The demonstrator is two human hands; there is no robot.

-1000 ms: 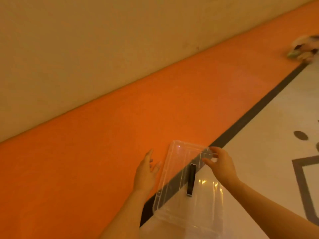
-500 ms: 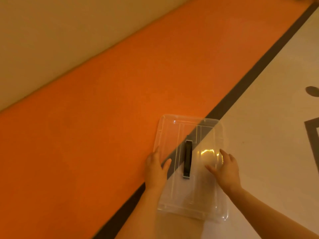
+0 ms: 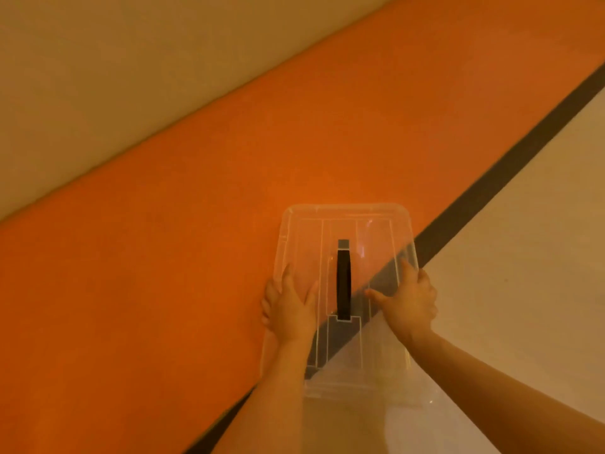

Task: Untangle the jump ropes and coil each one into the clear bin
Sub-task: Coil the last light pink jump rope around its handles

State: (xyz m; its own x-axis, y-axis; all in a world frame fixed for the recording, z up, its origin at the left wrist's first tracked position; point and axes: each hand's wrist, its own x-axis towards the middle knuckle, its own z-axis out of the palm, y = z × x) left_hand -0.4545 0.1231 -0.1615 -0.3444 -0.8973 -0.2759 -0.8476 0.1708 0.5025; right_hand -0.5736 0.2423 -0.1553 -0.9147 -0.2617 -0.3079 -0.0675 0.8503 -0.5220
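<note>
- The clear bin (image 3: 343, 290), with its lid (image 3: 307, 231) on and a black handle (image 3: 343, 283) running down the middle of the lid, is seen lying on the floor (image 3: 491, 290), across the dark stripe (image 3: 510, 155) that separates the orange band (image 3: 196, 224) from the pale part.
- Its long axis runs away from the person; the handle lies along the same line, between the two hands.
- The left hand (image 3: 289, 306) is laid on the left long edge of the lid, fingers spread and fairly straight, some reaching over the rim; nothing is clamped.
- The right hand (image 3: 409, 296) is set at the right long edge, thumb stretched inward across the lid and fingers curved over the rim, so the edge appears to be gripped.
- Both hands are equally near; the lid is judged to be the next thing lifted, upward from its two long edges.
- No jump ropes are in view, so untangling and coiling have not been started.
- Compared with half a second ago, the hands have been moved outward from the lid's top surface to its side edges, and the bin appears larger and more central in the view.
</note>
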